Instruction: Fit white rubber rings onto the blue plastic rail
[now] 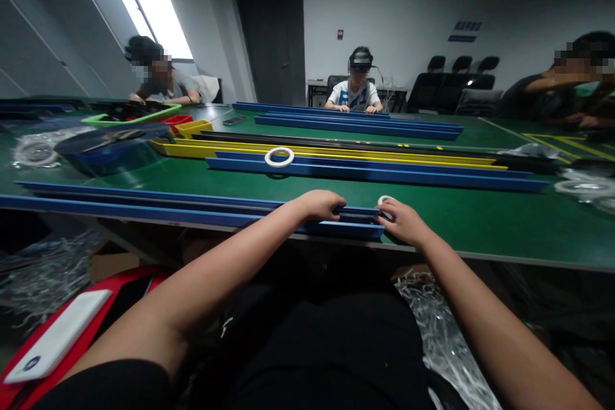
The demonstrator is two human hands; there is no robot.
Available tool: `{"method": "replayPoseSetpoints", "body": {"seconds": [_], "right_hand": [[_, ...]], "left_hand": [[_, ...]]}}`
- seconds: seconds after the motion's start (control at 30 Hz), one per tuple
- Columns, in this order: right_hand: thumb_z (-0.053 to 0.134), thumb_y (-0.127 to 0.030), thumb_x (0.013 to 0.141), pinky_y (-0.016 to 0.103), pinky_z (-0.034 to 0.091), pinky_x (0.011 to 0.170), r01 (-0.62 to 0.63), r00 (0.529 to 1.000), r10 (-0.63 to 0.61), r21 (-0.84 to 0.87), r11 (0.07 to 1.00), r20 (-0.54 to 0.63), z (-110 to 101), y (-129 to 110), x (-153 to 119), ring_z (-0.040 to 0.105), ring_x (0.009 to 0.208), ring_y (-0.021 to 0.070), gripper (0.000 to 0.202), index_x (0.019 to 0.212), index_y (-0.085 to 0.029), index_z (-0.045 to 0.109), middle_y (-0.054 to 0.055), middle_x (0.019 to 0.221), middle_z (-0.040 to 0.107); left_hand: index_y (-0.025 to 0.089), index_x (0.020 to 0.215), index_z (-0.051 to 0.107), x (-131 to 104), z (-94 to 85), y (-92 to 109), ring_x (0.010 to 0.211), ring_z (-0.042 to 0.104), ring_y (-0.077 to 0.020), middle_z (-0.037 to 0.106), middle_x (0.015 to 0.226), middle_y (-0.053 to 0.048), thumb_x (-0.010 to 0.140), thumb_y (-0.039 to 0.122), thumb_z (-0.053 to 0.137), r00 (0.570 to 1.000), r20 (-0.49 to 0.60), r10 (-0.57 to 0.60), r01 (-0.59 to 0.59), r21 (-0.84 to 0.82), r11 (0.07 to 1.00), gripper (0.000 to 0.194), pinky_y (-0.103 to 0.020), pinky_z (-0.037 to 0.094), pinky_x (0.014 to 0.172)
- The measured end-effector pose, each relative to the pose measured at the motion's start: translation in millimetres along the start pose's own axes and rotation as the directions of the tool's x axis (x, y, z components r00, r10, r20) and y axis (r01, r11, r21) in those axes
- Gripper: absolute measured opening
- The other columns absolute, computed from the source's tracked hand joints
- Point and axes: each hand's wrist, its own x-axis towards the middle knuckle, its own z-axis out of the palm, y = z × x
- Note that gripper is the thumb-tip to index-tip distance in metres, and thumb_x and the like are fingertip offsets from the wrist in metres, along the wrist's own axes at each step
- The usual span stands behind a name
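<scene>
Head view. Left hand (323, 205): fingers bent down over the near blue rail (144, 210), a little in from its right end. Thumb and fingertips lie close together; whether they pinch the rail cannot be told, the contact being partly hidden. Right hand (402, 223): thumb and fingers nearly closed at the right end of the same rail, with a small white tape roll (381, 200) held at the fingers, tilted up on edge and partly covered by them.

Near rail runs lengthwise along the front edge of the green worktop (485, 224), from the left side of the view to the right hand. Beyond it, roughly parallel: middle blue rails (384, 172), with a larger white ring (279, 164) resting across them; yellow rails (336, 155) and dark strips behind; far blue rails (355, 125) further back.

Left part of worktop: round blue item (113, 150) in clear film, wrapped rolls (36, 152) beside it, green-rimmed tray (134, 120) behind. Wrapped rolls also at the right edge.

Three other people sit around the worktop: one at left, one opposite, one at right. Below, lower left: white rectangular device (60, 336) on a red surface. Pale shredded strips (444, 327) under the worktop.
</scene>
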Motion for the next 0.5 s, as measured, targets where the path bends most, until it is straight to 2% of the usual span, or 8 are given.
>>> {"method": "replayPoseSetpoints", "body": {"seconds": [0.27, 0.5], "right_hand": [[0.055, -0.040, 0.085, 0.032, 0.047, 0.081, -0.064, 0.998, 0.064, 0.028, 0.998, 0.028, 3.2, 8.2, -0.9, 0.063, 0.091, 0.0205, 0.029, 0.103, -0.022, 0.069, 0.006, 0.096, 0.070], [0.053, -0.044, 0.087, 0.030, 0.046, 0.071, -0.150, 0.988, 0.147, 0.057, 0.987, 0.057, -1.4, 2.5, -3.3, 0.062, 0.077, 0.0182, 0.027, 0.094, -0.023, 0.070, 0.002, 0.085, 0.069]], "left_hand": [[0.024, 0.101, 0.067, -1.4, -0.9, 3.4, 0.087, 0.065, -0.0211, 0.072, 0.103, -0.005, 0.080, 0.041, 0.055, 0.998, 0.010, -0.054, 0.054, 0.006, 0.999, 0.029, -0.028, 0.042, 0.065], [0.025, 0.100, 0.068, -1.8, 0.4, 1.0, 0.086, 0.065, -0.0211, 0.072, 0.102, -0.004, 0.080, 0.043, 0.055, 0.997, 0.004, -0.080, 0.080, -0.013, 0.997, 0.030, -0.028, 0.042, 0.066]]}}
